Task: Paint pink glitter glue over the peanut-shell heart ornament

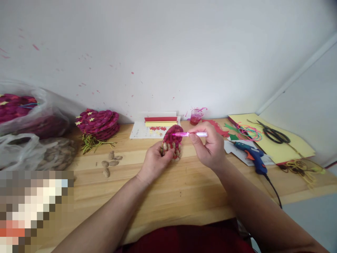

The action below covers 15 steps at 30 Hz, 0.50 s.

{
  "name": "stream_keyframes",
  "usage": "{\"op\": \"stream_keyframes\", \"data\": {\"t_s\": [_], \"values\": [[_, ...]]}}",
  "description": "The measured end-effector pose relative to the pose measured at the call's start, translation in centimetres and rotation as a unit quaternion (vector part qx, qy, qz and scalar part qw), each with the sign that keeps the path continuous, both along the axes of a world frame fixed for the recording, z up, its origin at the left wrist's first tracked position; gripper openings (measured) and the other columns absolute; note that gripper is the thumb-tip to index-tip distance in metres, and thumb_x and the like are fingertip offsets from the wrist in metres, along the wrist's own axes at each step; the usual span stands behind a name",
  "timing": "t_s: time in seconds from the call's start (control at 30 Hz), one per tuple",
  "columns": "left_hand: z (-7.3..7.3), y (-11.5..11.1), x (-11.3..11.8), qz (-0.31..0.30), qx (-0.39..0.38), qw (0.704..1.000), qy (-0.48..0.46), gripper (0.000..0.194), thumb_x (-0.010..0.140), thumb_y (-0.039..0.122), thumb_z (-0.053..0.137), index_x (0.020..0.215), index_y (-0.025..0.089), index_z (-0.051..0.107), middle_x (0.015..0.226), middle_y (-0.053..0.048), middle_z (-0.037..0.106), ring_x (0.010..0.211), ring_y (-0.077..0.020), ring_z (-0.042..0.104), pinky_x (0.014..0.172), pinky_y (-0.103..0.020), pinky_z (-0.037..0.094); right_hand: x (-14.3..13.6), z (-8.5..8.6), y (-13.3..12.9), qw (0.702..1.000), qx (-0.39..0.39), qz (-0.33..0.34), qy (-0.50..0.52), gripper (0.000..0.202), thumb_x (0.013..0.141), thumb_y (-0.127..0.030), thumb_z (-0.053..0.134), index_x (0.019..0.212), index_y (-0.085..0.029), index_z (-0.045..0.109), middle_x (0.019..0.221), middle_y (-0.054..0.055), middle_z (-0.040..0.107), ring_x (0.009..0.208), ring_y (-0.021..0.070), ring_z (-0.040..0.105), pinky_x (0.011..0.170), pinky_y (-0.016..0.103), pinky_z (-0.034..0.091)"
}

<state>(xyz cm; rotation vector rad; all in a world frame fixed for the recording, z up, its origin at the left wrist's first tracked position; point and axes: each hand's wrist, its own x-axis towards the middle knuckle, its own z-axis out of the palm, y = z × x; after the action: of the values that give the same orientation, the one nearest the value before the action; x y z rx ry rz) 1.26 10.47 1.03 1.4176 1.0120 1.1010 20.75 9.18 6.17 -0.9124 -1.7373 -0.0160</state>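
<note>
A round piece made of peanuts (172,142) is held up over the middle of the table by my left hand (157,161), thumb across its lower front. Its upper part is magenta, while several peanuts lower down are still tan. My right hand (209,146) pinches a brush (198,134) with a pink-stained tip and a pale handle. The brush points left, and its tip meets the magenta part of the piece. Behind the piece lie small red and yellow paper stars (158,129) on a white sheet (137,132).
Stacked magenta pieces (101,123), loose peanuts (113,163) and plastic bags (56,154) are at left. A cup of pink liquid (195,117) stands by the wall. At right lie a blue glue gun (250,151) with its cord, black scissors (276,135), coloured paper (295,147) and yellow string (300,168).
</note>
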Motion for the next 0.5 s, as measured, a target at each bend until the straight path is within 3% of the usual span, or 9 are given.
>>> {"op": "stream_keyframes", "data": {"t_s": [0.17, 0.27, 0.37, 0.5], "values": [[0.7, 0.4, 0.3, 0.017, -0.125, 0.978, -0.165, 0.041, 0.068, 0.045, 0.089, 0.089, 0.015, 0.073, 0.076, -0.005, 0.075, 0.062, -0.0147, 0.064, 0.061, -0.026, 0.050, 2.7, -0.1, 2.2, 0.989, -0.038, -0.070, 0.127, 0.013, 0.099, -0.037, 0.063, 0.095, -0.024, 0.064, 0.082, 0.000, 0.067, 0.072, 0.0163, 0.061, 0.069, 0.033, 0.046], [1.3, 0.5, 0.5, 0.050, -0.197, 0.953, -0.226, 0.050, 0.051, 0.045, 0.099, 0.076, 0.014, 0.068, 0.060, 0.001, 0.065, 0.047, -0.0072, 0.049, 0.046, -0.019, 0.036, 5.5, 0.9, 5.0, 0.968, -0.067, -0.164, 0.177, 0.021, 0.096, -0.045, 0.063, 0.090, -0.025, 0.060, 0.069, -0.004, 0.060, 0.061, 0.0150, 0.054, 0.062, 0.030, 0.042], [1.6, 0.5, 0.4, 0.071, -0.214, 0.947, -0.230, 0.057, 0.043, 0.047, 0.101, 0.065, 0.015, 0.060, 0.052, 0.005, 0.055, 0.042, -0.0031, 0.036, 0.040, -0.018, 0.021, 7.9, 2.1, 8.2, 0.954, -0.100, -0.249, 0.130, 0.019, 0.094, -0.042, 0.061, 0.089, -0.024, 0.060, 0.076, -0.001, 0.066, 0.070, 0.0179, 0.061, 0.070, 0.032, 0.046], [1.5, 0.5, 0.3, 0.063, -0.211, 0.950, -0.222, 0.057, 0.045, 0.049, 0.101, 0.070, 0.014, 0.062, 0.055, 0.004, 0.055, 0.045, -0.0034, 0.036, 0.040, -0.018, 0.018, 8.9, 2.7, 11.7, 0.907, -0.229, -0.352, -0.028, 0.018, 0.094, -0.040, 0.058, 0.089, -0.023, 0.063, 0.085, 0.004, 0.073, 0.082, 0.0231, 0.066, 0.079, 0.035, 0.048]]}}
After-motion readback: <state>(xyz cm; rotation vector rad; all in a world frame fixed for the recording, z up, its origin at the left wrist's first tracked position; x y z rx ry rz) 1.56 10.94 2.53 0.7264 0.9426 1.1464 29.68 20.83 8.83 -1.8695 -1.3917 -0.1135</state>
